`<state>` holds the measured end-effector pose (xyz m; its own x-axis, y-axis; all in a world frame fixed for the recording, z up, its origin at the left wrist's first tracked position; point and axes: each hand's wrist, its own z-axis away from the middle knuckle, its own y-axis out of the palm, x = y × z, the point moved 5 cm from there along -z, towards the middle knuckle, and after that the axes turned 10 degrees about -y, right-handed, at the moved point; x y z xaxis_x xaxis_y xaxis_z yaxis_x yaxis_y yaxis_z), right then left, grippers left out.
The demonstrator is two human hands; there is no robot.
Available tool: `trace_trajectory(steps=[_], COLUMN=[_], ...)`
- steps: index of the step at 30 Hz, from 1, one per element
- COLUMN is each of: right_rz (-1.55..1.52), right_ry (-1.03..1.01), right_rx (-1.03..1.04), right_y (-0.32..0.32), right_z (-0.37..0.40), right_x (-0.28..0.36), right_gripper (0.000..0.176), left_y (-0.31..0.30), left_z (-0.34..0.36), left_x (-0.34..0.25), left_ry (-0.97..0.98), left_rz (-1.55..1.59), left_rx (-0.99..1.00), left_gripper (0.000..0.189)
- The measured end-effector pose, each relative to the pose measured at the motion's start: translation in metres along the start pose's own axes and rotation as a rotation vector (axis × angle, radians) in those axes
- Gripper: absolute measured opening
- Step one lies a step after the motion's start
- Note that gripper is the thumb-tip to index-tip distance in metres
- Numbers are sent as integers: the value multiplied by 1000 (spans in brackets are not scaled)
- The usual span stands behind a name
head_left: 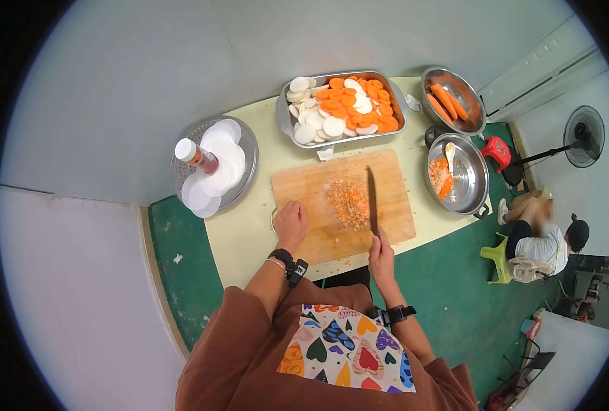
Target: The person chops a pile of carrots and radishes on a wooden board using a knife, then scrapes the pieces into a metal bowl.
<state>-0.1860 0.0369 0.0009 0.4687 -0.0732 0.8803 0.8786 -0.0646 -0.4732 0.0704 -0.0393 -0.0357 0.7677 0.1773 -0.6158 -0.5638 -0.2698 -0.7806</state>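
My right hand (381, 255) grips a kitchen knife (372, 195) by its handle. Its dark blade lies along the right side of a pile of finely chopped carrot (347, 204), mixed with paler bits. The pile rests on a wooden cutting board (397, 205). At the board's left edge, my left hand (291, 222) is curled into a fist, with nothing visible in it. A metal ring handle (273, 220) of the board shows just beside that fist.
Behind the board stands a metal tray (284, 116) of sliced carrot and white slices. To the right are a bowl of carrots (448, 103) and a pan (470, 181) with chopped bits and a spoon. A perforated steel plate (251, 161) carries white discs and a bottle (198, 156). Someone sits (544, 246) beyond.
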Motion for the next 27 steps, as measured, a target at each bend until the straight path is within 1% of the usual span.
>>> trace_trajectory(steps=[1, 2, 5, 6, 7, 9, 10, 11, 13, 14, 16, 19, 20, 22, 25, 26, 27], right_rz=[63, 49, 58, 80, 77, 41, 0, -3, 20, 19, 25, 86, 86, 83, 20, 21, 27], right_ry=[5, -4, -50, -51, -52, -120, -70, -73, -189, -190, -69, -95, -99, 34, -16, -14, -84], right_rx=[-77, -132, -182, -136, -134, -46, 7, 9, -7, -5, 137, 181, 183, 259, 252, 252, 218], right_y=[-8, -14, -17, -14, -10, 4, 10, 13, 19, 20, 24, 34, 33, 30, 25, 29, 33], right_z=[1, -1, -4, -5, -4, -6, -8, -9, -12, -12, -12, -14, -17, -18, -16, -14, -14], right_x=[2, 6, -17, -24, -31, -20, -19, -13, 5, 16, 28, 16, 23, 30, 53, 44, 36], right_gripper=[38, 37, 37, 37, 37, 36, 35, 35, 35, 35, 36, 37, 37, 39, 39, 39, 39], left_y=[0, 0, 1, 1, 1, 1, 2, 2, 2, 0, 0, 1, 0, 1, 1, 1, 0], left_z=[0, 1, 0, 0, 0, 1, 1, 1, 0, 0, 1, 0, 0, 0, 0, 1, 1], left_x=[0, 0, 2, 2, 2, 1, 1, 1, 1, 1, -1, 0, 1, 1, 1, 1, 0], left_ry=[6, 6, 5, 13, 22, 17, 14, 13, 20, 18, 19, 22, 21, 18, 23, 23, 24], left_rz=[13, 14, -17, 2, 20, 3, -13, -15, 15, 15, -8, -5, -5, 5, 1, 1, -1], left_rx=[0, 2, -4, -8, -12, -15, -17, -21, -36, -38, -19, -20, -24, -16, -14, -12, -15], left_gripper=[19, 19, 18, 18, 17, 17, 16, 16, 17, 17, 17, 17, 17, 17, 18, 18, 17])
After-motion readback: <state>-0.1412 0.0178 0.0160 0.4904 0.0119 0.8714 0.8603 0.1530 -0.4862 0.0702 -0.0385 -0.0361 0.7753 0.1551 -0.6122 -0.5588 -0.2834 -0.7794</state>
